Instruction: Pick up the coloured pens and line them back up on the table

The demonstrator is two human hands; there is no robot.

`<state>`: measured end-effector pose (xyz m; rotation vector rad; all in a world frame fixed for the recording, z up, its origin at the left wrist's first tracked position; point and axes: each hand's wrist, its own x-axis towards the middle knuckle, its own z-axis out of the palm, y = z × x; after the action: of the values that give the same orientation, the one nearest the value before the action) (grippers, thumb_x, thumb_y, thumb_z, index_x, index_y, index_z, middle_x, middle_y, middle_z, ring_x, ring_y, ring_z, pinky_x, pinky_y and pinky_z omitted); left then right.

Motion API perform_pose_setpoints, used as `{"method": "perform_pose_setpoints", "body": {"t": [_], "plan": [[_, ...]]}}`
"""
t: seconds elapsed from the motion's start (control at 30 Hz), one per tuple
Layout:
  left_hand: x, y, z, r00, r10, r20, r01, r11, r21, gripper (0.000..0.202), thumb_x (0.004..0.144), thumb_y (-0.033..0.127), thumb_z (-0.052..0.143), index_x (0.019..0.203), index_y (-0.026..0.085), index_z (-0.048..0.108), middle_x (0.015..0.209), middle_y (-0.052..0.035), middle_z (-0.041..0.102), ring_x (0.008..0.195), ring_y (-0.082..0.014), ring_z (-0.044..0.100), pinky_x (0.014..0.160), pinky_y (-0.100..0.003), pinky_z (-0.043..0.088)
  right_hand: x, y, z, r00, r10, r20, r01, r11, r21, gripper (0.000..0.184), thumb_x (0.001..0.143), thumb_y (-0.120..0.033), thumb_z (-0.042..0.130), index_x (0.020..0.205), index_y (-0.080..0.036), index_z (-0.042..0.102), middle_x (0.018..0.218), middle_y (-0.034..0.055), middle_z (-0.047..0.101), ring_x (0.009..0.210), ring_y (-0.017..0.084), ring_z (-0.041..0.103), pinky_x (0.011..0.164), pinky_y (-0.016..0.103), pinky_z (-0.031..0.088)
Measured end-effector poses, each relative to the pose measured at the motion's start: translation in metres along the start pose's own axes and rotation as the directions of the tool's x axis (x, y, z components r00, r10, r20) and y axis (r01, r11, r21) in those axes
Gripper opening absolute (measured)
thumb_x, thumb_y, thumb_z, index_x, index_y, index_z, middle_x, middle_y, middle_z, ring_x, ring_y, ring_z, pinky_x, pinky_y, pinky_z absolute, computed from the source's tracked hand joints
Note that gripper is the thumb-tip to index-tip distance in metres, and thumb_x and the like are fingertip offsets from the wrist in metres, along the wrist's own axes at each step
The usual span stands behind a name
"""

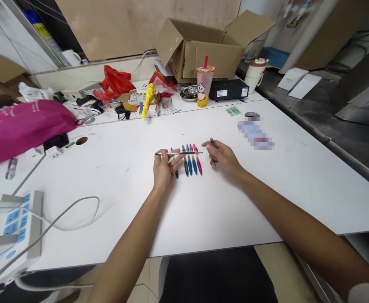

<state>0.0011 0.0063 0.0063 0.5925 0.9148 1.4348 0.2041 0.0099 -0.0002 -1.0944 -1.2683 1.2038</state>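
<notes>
My left hand is closed, thumb and fingers pinching a thin pen refill that lies level and points right. Below it, several pens stand in a row on the white table: a grey pen, blue pens such as this one, and a pink pen at the right end. Another dark pen is partly hidden by my left hand. To the right of the row, my right hand is closed around a short dark grey pen part; its lower end is hidden by the fingers.
A drink cup with a red straw, a black box and an open carton stand at the back. A power strip with cables lies front left, near a magenta bag. A tape roll lies at right.
</notes>
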Motion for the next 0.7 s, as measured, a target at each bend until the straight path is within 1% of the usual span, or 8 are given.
{"method": "perform_pose_setpoints", "body": {"t": [0.07, 0.13, 0.27, 0.4, 0.53, 0.7], "plan": [[0.000, -0.001, -0.001, 0.999, 0.024, 0.044, -0.024, 1.000, 0.014, 0.015, 0.104, 0.035, 0.053, 0.098, 0.024, 0.045, 0.100, -0.0066, 0.077, 0.083, -0.0183, 0.079, 0.070, -0.024, 0.061, -0.002, 0.002, 0.003, 1.000, 0.016, 0.016, -0.014, 0.991, -0.132, 0.040, 0.086, -0.060, 0.070, 0.092, -0.021, 0.068, 0.070, -0.0038, 0.042, 0.058, 0.011, 0.037, 0.052, 0.029, 0.032], [0.000, -0.001, -0.001, 0.996, 0.037, 0.076, -0.039, 0.999, 0.021, 0.017, 0.103, 0.038, 0.056, 0.098, 0.024, 0.046, 0.100, -0.0059, 0.077, 0.082, -0.0179, 0.079, 0.070, -0.025, 0.061, -0.004, 0.002, 0.006, 1.000, 0.023, 0.020, -0.019, 0.980, -0.198, 0.043, 0.085, -0.063, 0.069, 0.084, -0.020, 0.067, 0.068, -0.0039, 0.041, 0.058, 0.011, 0.033, 0.053, 0.030, 0.027], [-0.001, -0.001, -0.001, 0.994, 0.032, 0.102, -0.034, 0.999, 0.023, 0.020, 0.100, 0.040, 0.060, 0.099, 0.025, 0.048, 0.101, -0.0059, 0.077, 0.085, -0.0187, 0.079, 0.072, -0.026, 0.061, -0.004, 0.001, 0.007, 0.999, 0.038, 0.019, -0.033, 0.974, -0.226, 0.048, 0.085, -0.066, 0.067, 0.079, -0.019, 0.067, 0.067, -0.0037, 0.043, 0.060, 0.011, 0.031, 0.055, 0.030, 0.024], [-0.003, 0.000, 0.000, 0.993, 0.027, 0.112, -0.031, 0.999, 0.029, 0.020, 0.100, 0.040, 0.061, 0.100, 0.024, 0.049, 0.104, -0.0083, 0.078, 0.088, -0.0205, 0.079, 0.073, -0.028, 0.061, -0.005, 0.000, 0.006, 1.000, -0.001, -0.016, -0.003, 0.976, -0.219, 0.046, 0.082, -0.063, 0.072, 0.077, -0.018, 0.068, 0.067, -0.0031, 0.046, 0.064, 0.012, 0.036, 0.060, 0.030, 0.029], [-0.003, 0.003, 0.000, 0.998, 0.040, 0.056, -0.043, 0.998, 0.049, 0.016, 0.102, 0.037, 0.056, 0.102, 0.023, 0.052, 0.106, -0.0103, 0.078, 0.095, -0.0209, 0.078, 0.068, -0.025, 0.060, -0.004, -0.002, 0.006, 0.999, -0.015, -0.038, 0.007, 0.978, -0.208, 0.046, 0.081, -0.063, 0.074, 0.084, -0.017, 0.074, 0.071, -0.0010, 0.054, 0.067, 0.014, 0.043, 0.064, 0.031, 0.036], [0.002, 0.009, -0.005, 0.994, 0.082, -0.065, -0.077, 0.993, 0.089, 0.012, 0.105, 0.033, 0.049, 0.106, 0.021, 0.053, 0.109, -0.0125, 0.078, 0.093, -0.0190, 0.077, 0.060, -0.022, 0.057, -0.002, -0.002, 0.003, 0.997, -0.005, -0.078, -0.012, 0.977, -0.214, 0.048, 0.077, -0.063, 0.076, 0.085, -0.016, 0.075, 0.068, -0.0011, 0.054, 0.064, 0.013, 0.042, 0.062, 0.031, 0.037]]}}
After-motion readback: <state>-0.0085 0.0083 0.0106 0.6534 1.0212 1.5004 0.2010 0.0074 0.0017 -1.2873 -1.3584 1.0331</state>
